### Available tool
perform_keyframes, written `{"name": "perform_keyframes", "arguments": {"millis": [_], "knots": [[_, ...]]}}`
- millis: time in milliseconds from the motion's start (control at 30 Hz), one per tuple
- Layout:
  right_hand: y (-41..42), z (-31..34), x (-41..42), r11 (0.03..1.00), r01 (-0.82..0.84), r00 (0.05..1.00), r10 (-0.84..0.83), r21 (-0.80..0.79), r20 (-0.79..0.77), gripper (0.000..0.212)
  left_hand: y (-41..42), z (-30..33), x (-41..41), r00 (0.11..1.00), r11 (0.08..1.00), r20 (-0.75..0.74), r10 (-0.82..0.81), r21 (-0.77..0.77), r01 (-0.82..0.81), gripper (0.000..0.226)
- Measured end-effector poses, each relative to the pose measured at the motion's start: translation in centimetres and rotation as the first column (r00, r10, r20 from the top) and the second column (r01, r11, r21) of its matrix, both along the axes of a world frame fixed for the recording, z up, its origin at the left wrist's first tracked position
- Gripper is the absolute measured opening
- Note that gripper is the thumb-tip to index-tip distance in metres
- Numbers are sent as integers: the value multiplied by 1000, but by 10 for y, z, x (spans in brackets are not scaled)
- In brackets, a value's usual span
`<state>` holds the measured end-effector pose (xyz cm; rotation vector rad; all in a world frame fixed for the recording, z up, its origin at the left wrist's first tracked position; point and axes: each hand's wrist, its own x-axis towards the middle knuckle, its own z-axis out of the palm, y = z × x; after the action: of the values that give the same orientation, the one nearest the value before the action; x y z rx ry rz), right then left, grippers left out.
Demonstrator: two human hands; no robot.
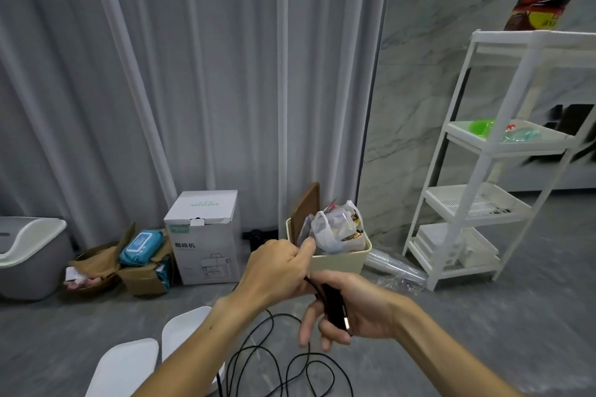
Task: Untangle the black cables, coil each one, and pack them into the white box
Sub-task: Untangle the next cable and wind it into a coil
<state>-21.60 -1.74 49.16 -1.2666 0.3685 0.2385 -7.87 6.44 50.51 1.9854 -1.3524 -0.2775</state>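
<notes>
White box beside black cable loops; bin holds bags.

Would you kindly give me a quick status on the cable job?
Left hand gripping thin black cable. Right hand holding its black plug end. Rest of cable loose in loops on floor. White box open below, nothing blocking.

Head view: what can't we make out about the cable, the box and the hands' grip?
- Cable: loops run off the bottom edge; the left arm covers part; whether one cable or several is unclear.
- White box: cut by the bottom edge and the left arm; inside unseen.
- Left hand: fist seen from the back; its grip is hidden.
- Plug in the right hand: type blurred.
</notes>
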Motion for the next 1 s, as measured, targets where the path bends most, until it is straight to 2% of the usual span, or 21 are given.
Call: {"name": "perform_keyframes", "arguments": {"millis": [133, 233, 300, 400, 500, 633, 667, 733, 767, 800, 833, 900, 967, 1000], "knots": [[-1, -15, 1, 989, -63, 996, 54, 134, 70, 63, -11, -21, 5, 985, 997, -172, -28, -81, 14, 71], [2, -36, 2, 963, -114, 986, 80, 245, 144, 79, -15, -41, 6, 939, 992, -334, -80, -121, 42, 69], [6, -49, 0, 955, -125, 977, 71, 267, 203, 71, -14, -53, 5, 891, 988, -438, -115, -144, 57, 66], [16, -64, 3, 957, -94, 954, 8, 275, 298, 49, -13, -68, 3, 789, 982, -601, -130, -187, 19, 66], [23, -81, 13, 904, -100, 907, -89, 417, 412, 48, -8, -92, 3, 674, 980, -735, -76, -179, -84, 65], [28, -93, 20, 840, -67, 857, -228, 539, 462, 44, 1, -129, -2, 431, 974, -898, -85, -167, -156, 52], [28, -94, 23, 829, -58, 850, -251, 556, 463, 44, 3, -135, -2, 420, 974, -901, -106, -180, -139, 42], [26, -95, 26, 799, -44, 828, -307, 599, 470, 46, 10, -135, -4, 477, 979, -865, -152, -199, -49, 28], [24, -93, 28, 776, -34, 812, -346, 629, 470, 47, 13, -137, -3, 435, 977, -883, -177, -211, -30, 36], [23, -91, 29, 752, -20, 797, -385, 659, 464, 48, 13, -138, -3, 285, 976, -946, -153, -190, -107, 38], [21, -90, 29, 732, 1, 787, -422, 682, 451, 49, 17, -131, -4, 191, 977, -971, -143, -170, -130, 38], [18, -90, 29, 701, 64, 769, -489, 711, 412, 52, 19, -128, -8, 268, 976, -948, -172, -202, -86, 38], [16, -91, 28, 659, 122, 737, -561, 742, 377, 58, 7, -133, -12, 389, 982, -910, -147, -181, -52, 41], [15, -92, 29, 632, 164, 716, -605, 757, 349, 60, 7, -135, -13, 400, 986, -904, -149, -165, -5, 47]]}}
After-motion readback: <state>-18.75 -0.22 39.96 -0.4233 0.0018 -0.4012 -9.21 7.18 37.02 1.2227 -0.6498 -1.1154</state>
